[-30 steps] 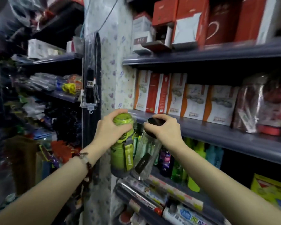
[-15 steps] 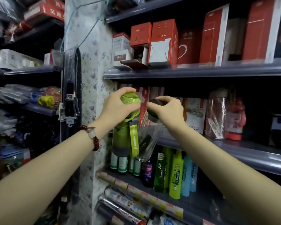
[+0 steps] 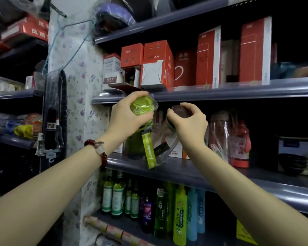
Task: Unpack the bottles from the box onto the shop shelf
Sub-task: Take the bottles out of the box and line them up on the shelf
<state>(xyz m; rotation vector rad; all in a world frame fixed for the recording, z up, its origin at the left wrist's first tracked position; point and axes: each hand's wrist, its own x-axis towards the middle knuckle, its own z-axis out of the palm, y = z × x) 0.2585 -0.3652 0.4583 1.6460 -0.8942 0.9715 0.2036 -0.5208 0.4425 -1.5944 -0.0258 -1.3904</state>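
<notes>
Left hand (image 3: 130, 118) clamped over the cap of a green bottle (image 3: 138, 132), thumb and fingers wrapped round the lid, body hanging below with its green strap (image 3: 149, 153) dangling past the shelf (image 3: 194, 172) lip. Base of the bottle at about the level of the shelf's front edge, whether touching it or just above hard to tell. Right hand (image 3: 188, 124) closed on the dark cap of a clear bottle (image 3: 164, 148), this one tilted, its lower end leaning toward the green one and close against it.

Risks, as a judgement: both bottles carried by the lid alone, so a loose cap or thin plastic wrap could slip in the grip. Strap likely to snag on the shelf lip. Tilted clear bottle liable to land on its edge and topple, or to knock the green one on the way in. Little room behind: white and orange cartons (image 3: 175, 151) just behind, a wrapped clear bottle (image 3: 219, 139) and a red bottle (image 3: 241, 142) to the right, all easy to nudge over. No box to be seen.

Against half a second back: both hands and bottles raised from the row of small bottles (image 3: 117, 197) below up to this shelf; view swung upward, more of the red boxes (image 3: 158, 64) above showing; grips unchanged.
</notes>
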